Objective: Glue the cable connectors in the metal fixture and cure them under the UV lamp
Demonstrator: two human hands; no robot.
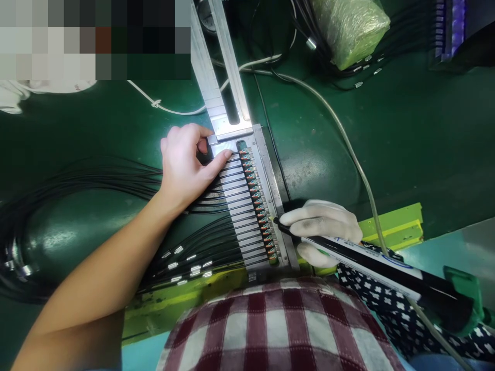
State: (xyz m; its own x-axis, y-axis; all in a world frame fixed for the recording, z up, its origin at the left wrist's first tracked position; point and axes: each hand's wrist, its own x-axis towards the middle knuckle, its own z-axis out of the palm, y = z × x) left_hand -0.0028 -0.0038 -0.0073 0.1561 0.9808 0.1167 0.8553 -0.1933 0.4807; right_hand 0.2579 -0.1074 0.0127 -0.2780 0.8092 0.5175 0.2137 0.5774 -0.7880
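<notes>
My left hand (pixel 187 165) is bare and lies at the far left corner of a slotted metal fixture (pixel 240 216). Its thumb presses by the uppermost black cable, and its curled fingers hold the fixture's edge. A row of small green circuit boards (pixel 257 201) with orange wires sits in the fixture, one cable running left from each. In a white glove, my right hand (pixel 325 229) is closed round a black dispensing syringe (pixel 371 265) with a white label. The syringe's black tip points at the lower half of the board row; whether it touches is unclear.
Black cables (pixel 77 180) loop across the green bench on the left, some with silvery ends. A metal bracket (pixel 232 67) adjoins the fixture's far end. A pale hose (pixel 348 139) curves down the right side. A plastic-wrapped bundle (pixel 350 31) lies at the back.
</notes>
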